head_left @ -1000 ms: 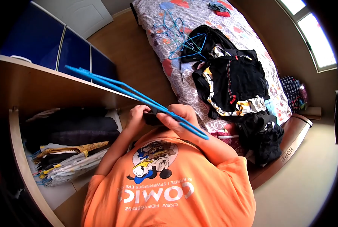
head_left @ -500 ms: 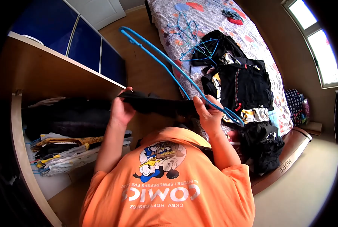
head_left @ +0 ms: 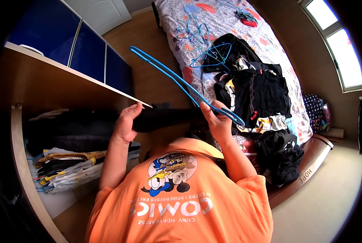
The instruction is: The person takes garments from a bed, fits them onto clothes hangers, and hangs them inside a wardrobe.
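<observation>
Between my two hands a black garment [head_left: 169, 118] is stretched out in front of my chest. My left hand [head_left: 127, 122] grips its left end, thumb on top. My right hand [head_left: 218, 120] pinches the other end and also holds a blue hanger [head_left: 169, 73], which points up and to the left over the floor. The lower part of the garment is dark and hard to tell from the shadow below it.
At the left is an open wardrobe shelf [head_left: 59, 198] with folded clothes [head_left: 71, 162]. A bed [head_left: 181, 52] at the right bears blue hangers [head_left: 197, 32], black clothes [head_left: 266, 89] and a black pile [head_left: 280, 158] at its near end. Blue cabinet doors [head_left: 88, 52] stand beyond the shelf.
From close together, my hands have moved apart, and the black garment now spans between them. The hanger in my right hand has tilted and now points up more steeply than a second ago.
</observation>
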A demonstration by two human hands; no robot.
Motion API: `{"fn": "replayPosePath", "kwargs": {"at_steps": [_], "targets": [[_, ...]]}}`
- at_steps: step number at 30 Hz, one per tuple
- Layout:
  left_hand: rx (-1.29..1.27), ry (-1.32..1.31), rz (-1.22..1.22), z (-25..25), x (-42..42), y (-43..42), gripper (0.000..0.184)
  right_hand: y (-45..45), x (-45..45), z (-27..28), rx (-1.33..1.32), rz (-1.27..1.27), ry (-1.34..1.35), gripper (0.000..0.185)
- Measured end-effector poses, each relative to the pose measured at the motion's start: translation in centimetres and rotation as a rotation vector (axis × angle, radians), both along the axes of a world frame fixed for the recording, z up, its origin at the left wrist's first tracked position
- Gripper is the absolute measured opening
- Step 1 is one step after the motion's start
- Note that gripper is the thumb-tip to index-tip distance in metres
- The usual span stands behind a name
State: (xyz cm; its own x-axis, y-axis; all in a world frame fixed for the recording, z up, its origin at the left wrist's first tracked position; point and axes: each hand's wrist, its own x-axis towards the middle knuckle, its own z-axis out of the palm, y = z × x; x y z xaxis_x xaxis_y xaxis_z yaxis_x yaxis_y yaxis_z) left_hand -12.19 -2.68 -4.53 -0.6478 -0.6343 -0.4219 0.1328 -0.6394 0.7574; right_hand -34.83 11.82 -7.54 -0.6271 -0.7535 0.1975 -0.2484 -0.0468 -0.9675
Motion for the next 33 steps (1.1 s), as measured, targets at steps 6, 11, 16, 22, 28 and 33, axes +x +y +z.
{"fn": "replayPosePath", "kwargs": {"at_steps": [6, 11, 16, 22, 28, 33], "targets": [[0.005, 0.049, 0.135, 1.4, -0.5, -1.3, 0.034, 0.2, -2.0, 1.7, -0.193, 0.166, 0.167, 0.046], [-0.245, -0.158, 0.067, -0.2, -0.6, -1.9, 0.027, 1.6, -3.8, 3.7, -0.108, 0.111, 0.336, 0.044], [-0.347, -0.295, 0.112, 0.4, -0.9, -2.4, 0.027, 2.9, -4.9, 6.2, 0.031, 0.167, 0.373, 0.043], [-0.841, -0.663, 0.127, 1.6, -1.5, -2.2, 0.03, 2.5, -5.4, 7.2, 0.127, 0.134, 0.576, 0.04], [-1.301, -0.747, 0.0, 3.0, -1.6, -1.7, 0.029, 1.0, -4.7, 7.8, 0.133, 0.191, 0.731, 0.042], [-1.352, -0.798, -0.027, 4.6, -2.2, -0.7, 0.025, -0.7, -4.1, 8.5, 0.165, 0.194, 0.82, 0.039]]}}
